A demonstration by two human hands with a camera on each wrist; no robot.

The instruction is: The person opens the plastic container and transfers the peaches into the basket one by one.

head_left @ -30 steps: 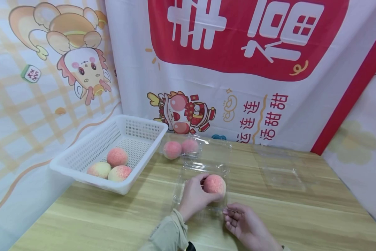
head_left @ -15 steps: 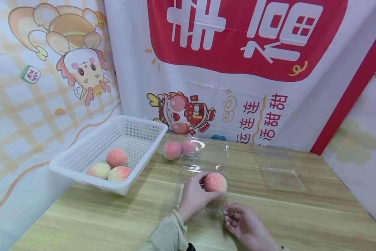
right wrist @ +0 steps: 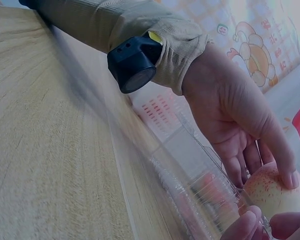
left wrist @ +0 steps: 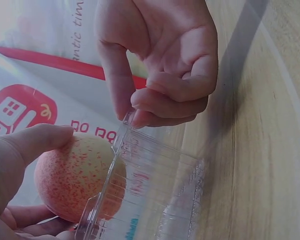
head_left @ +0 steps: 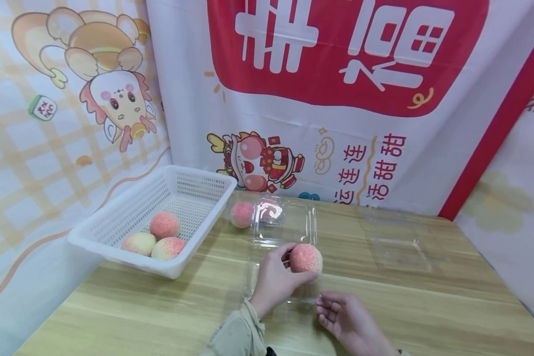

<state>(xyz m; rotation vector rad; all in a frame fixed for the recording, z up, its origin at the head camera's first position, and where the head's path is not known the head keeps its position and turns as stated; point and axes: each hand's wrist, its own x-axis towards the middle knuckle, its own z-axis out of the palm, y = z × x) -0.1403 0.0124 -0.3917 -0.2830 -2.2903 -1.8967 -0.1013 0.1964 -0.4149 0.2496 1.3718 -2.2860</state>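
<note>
Peach point(head_left: 306, 258) gripped in left hand point(head_left: 276, 277) at open clear box point(left wrist: 170, 185). Right hand point(head_left: 349, 319) pinches the box's rim point(left wrist: 107, 179). Three more peaches point(head_left: 165, 225) lie in white basket point(head_left: 206, 225).

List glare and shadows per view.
Head: white glare curls over the far half of the clear plastic clamshell; left wrist: a dark shadow band crosses the wooden tabletop; right wrist: a grey shadow lies along the tabletop, upper-right corner washed out.
</note>
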